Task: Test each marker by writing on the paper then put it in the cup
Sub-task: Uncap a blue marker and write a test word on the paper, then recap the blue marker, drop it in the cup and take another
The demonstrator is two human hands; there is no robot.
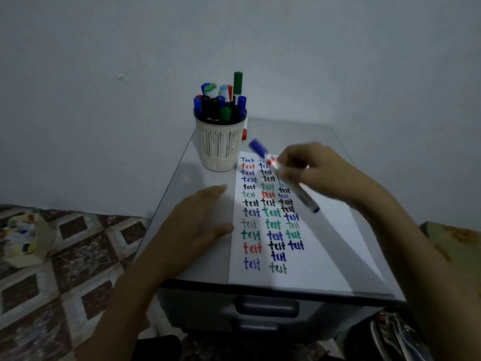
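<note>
A white paper (320,246) lies on a grey drawer unit, covered with columns of the word "test" in blue, red, black and green. My right hand (317,173) holds a blue marker (299,190) above the paper, its capped end pointing up-left toward the cup and the other end down-right; it is blurred. My left hand (197,225) rests flat on the surface beside the paper's left edge, fingers apart. A cream slotted cup (221,145) stands at the back left, filled with several markers (221,102).
A red marker (244,134) peeks out behind the cup. The grey drawer unit (268,306) stands against a pale wall. A patterned mat (78,256) with a small box of items (23,235) lies to the left.
</note>
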